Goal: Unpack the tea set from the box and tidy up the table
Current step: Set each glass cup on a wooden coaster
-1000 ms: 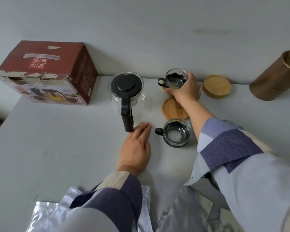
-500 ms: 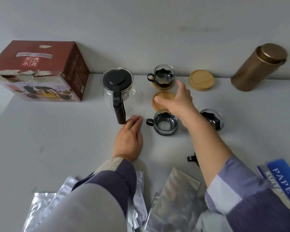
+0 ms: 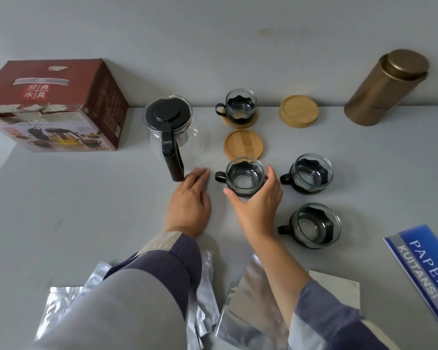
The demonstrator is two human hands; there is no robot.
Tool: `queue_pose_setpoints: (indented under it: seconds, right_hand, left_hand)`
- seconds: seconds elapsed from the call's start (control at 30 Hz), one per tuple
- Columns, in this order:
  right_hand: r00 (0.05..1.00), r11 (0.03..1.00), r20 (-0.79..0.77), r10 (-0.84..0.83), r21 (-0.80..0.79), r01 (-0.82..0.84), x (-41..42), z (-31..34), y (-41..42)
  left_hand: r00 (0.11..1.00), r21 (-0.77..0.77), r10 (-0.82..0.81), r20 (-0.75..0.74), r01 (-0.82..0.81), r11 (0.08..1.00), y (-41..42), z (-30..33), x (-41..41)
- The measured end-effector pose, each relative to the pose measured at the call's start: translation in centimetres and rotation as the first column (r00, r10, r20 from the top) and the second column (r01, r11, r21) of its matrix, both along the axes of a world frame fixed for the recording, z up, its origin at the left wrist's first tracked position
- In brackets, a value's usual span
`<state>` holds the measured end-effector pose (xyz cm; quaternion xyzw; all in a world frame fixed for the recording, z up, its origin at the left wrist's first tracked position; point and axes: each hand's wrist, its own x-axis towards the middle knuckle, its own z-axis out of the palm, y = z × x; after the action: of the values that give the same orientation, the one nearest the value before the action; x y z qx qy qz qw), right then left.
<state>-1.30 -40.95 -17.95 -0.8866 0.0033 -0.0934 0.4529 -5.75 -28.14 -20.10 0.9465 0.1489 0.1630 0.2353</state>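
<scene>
The right hand is gripping a glass teacup just below a bare bamboo coaster; the left hand is lying flat, fingers extended, on the table.

I count four glass cups: 12 o'clock, centre, 3 o'clock, 4 o'clock. Wooden coasters: one under the 12 o'clock cup, one bare, one stack at 1 o'clock, number in it unclear. One glass teapot. One red box, 10 o'clock. One brass canister, 2 o'clock. Foil pouches, 6 o'clock: several, overlapping. One blue booklet. Two hands, left and right.
</scene>
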Motion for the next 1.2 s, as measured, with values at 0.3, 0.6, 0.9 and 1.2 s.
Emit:
queue_pose_setpoints:
  seconds: [0.3,0.6,0.9,1.2]
  right_hand:
    - [0.998,1.0,0.062,-0.009,0.0,0.009,0.5,-0.3,0.0]
    - [0.997,0.996,0.067,0.033,0.083,-0.039,4.7,1.9,1.4]
    - [1.0,0.999,0.015,0.024,-0.026,-0.024,8.7,1.2,2.7]
    - [0.998,0.986,-0.059,0.015,-0.167,-0.025,8.2,0.7,2.6]
  left_hand:
    - [1.0,-0.007,0.002,0.0,-0.002,1.0,-0.1,0.2,-0.2]
    - [1.0,-0.008,0.0,-0.017,-0.001,1.0,-0.2,0.3,-0.3]
    - [1.0,-0.013,0.003,-0.01,-0.003,1.0,-0.1,0.2,-0.2]
    - [1.0,-0.01,-0.001,-0.027,0.0,1.0,-0.1,0.4,-0.2]
